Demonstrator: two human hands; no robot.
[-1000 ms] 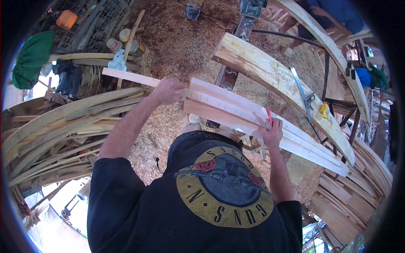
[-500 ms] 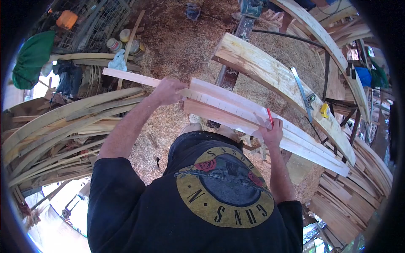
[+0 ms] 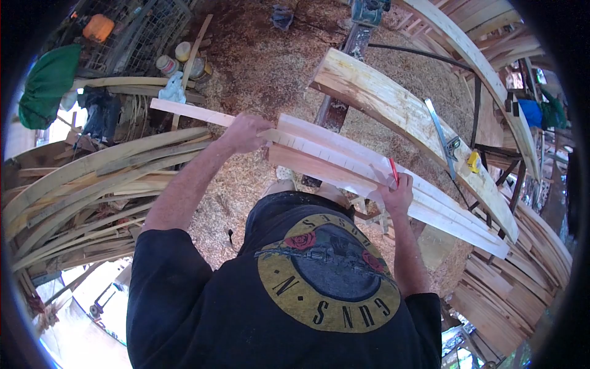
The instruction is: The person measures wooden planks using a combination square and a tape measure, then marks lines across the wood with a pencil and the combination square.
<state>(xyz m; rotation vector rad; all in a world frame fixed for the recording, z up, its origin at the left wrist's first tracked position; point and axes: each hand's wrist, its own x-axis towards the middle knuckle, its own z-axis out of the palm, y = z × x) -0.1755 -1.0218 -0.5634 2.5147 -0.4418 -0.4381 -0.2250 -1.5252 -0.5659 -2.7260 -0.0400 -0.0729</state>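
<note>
Left hand (image 3: pixel 247 133): clasped on a marked wood strip (image 3: pixel 307 149) lying along a pale board (image 3: pixel 295 158), seemingly keeping it straight. Right hand (image 3: pixel 396 190), well apart: gripping a red pencil (image 3: pixel 393 167), resting at the board, presumably for steadiness.

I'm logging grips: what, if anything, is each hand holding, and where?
Left hand: pale strip, partway along. Right hand: red pencil, by its lower part.
</note>
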